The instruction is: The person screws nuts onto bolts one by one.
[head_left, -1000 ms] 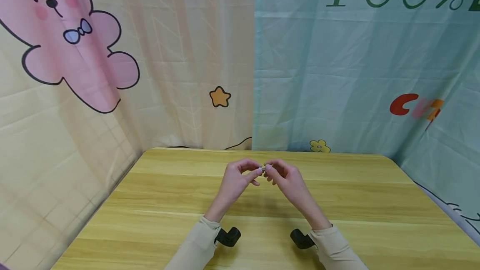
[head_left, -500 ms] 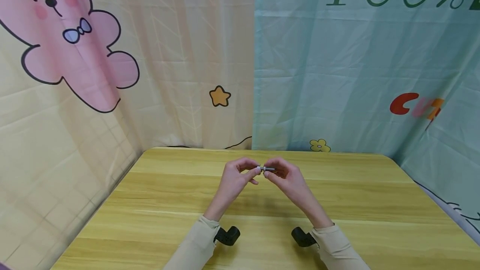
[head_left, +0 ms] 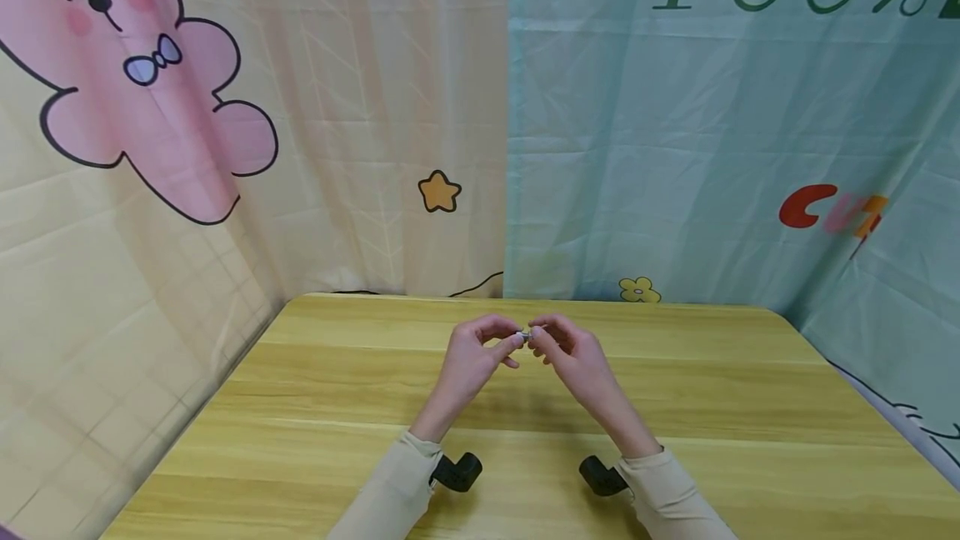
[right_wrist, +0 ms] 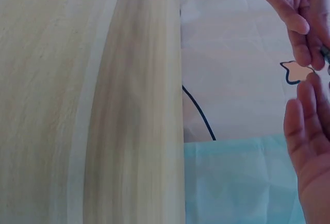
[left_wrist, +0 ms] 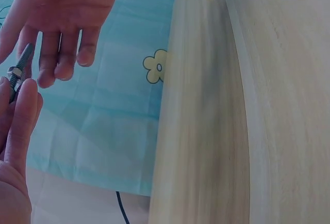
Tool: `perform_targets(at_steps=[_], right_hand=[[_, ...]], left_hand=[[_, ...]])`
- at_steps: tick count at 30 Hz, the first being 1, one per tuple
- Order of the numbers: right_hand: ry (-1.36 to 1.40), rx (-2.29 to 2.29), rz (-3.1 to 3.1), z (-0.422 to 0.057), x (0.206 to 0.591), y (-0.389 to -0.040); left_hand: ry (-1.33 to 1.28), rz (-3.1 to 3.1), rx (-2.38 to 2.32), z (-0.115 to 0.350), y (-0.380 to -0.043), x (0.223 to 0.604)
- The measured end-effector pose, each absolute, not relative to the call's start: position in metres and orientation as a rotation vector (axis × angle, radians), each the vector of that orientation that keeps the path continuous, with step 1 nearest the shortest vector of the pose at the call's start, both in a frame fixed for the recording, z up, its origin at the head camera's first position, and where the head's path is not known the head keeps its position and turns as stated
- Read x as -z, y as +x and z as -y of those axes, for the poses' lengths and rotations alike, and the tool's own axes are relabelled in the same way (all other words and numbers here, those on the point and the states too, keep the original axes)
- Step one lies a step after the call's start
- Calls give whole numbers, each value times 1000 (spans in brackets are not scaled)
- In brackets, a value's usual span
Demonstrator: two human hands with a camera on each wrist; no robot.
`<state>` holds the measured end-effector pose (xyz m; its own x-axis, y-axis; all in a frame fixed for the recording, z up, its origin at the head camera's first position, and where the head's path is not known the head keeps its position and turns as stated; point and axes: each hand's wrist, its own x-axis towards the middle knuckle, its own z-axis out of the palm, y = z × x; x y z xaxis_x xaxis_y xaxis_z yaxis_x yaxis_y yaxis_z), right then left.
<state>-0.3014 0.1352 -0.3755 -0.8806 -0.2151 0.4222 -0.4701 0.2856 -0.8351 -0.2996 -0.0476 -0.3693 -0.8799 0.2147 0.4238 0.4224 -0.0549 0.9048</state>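
A small metal bolt [left_wrist: 25,54] with a nut [left_wrist: 14,72] on its thread is held above the table between both hands. My left hand [head_left: 476,350] pinches the bolt's left end between thumb and index finger. From the other side my right hand [head_left: 573,357] closes its thumb and index finger around the nut, covering most of the thread in the head view. The right hand's other fingers [left_wrist: 64,59] hang loosely extended in the left wrist view. Only a bit of the bolt shows at the right wrist view's edge.
The light wooden table [head_left: 337,423] spreads under both hands. Printed curtains [head_left: 390,123] enclose its back and sides. A black wrist mount [head_left: 457,472] sits at the left sleeve, and another black mount [head_left: 602,476] at the right sleeve.
Half a second ago the right thumb sat lower, with the bolt's thread showing past the fingers. Now that thumb has moved up over it, much as one second ago. The left hand keeps its pinch.
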Motion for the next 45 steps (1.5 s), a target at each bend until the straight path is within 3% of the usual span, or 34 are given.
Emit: perform_targets(at_steps=[10,26,36,45], right_hand=[[796,-1663,2248,-140,378,-305],[609,-1582,2389,-128,359,-287],[819,-1739,2234,-136,374,-301],[771,-1691,2281,-134,365,-294]], left_hand=[[-707,2059,2059,49,-290,356],[-700,2084,2074,49,-284,353],[-697,2018,2082,49,-285,351],[-698,2040,2094,49,-285,352]])
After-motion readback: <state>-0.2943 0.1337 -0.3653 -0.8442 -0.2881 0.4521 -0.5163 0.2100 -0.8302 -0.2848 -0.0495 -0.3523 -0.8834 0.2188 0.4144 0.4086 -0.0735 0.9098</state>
